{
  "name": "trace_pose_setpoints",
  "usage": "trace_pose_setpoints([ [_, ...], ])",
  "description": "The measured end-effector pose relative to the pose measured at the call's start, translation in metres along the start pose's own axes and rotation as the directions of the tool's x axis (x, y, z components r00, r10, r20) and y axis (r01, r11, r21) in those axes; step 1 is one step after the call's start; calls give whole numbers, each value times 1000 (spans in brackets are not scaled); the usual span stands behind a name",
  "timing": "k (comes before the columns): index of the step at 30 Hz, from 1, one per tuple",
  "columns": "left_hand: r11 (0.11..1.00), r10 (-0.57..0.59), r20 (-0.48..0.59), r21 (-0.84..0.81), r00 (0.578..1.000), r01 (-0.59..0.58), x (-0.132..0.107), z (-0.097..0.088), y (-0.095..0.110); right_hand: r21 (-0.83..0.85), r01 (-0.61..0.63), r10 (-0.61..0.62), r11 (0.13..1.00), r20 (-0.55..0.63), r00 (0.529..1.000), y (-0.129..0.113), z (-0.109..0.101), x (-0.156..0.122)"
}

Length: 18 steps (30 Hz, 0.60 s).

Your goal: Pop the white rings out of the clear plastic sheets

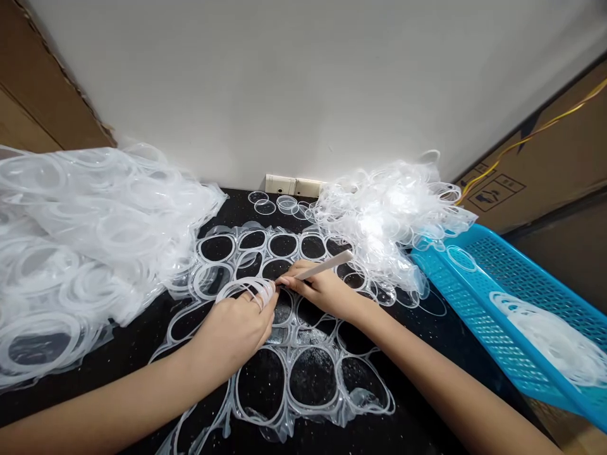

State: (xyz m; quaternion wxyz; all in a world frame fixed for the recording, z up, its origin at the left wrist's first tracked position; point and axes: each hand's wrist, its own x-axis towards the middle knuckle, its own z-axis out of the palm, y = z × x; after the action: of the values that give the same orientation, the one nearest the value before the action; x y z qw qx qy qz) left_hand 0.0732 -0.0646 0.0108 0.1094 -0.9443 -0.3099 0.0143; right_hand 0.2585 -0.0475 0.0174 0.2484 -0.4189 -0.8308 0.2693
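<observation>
A clear plastic sheet (303,373) with several round punched holes lies flat on the black table (133,354). My left hand (237,328) is closed, with a clear plastic ring (244,287) looped over its fingers, and rests on the sheet. My right hand (322,291) grips a thin white stick-like tool (329,264), its near end touching the sheet close to my left fingertips.
A big heap of clear punched sheets (80,234) fills the left. A pile of loose clear rings (384,215) sits at the back right. A blue mesh basket (478,284) with rings stands on the right. Small clear discs (275,203) lie by the wall. Cardboard boxes (535,183) flank both sides.
</observation>
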Motion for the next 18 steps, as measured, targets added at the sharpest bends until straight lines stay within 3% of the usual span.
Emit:
trace_pose_setpoints([
  [9,997,-39,74,-66,997,44,4,0,3,-61,20,-23,998,-43,999,-2,4,-2],
  [14,993,-55,107,-103,993,66,3,-3,2,-255,204,-210,945,4,978,0,11,-2],
  [18,989,-83,117,-114,990,97,1,-3,3,-402,179,-202,898,-16,979,6,15,0],
])
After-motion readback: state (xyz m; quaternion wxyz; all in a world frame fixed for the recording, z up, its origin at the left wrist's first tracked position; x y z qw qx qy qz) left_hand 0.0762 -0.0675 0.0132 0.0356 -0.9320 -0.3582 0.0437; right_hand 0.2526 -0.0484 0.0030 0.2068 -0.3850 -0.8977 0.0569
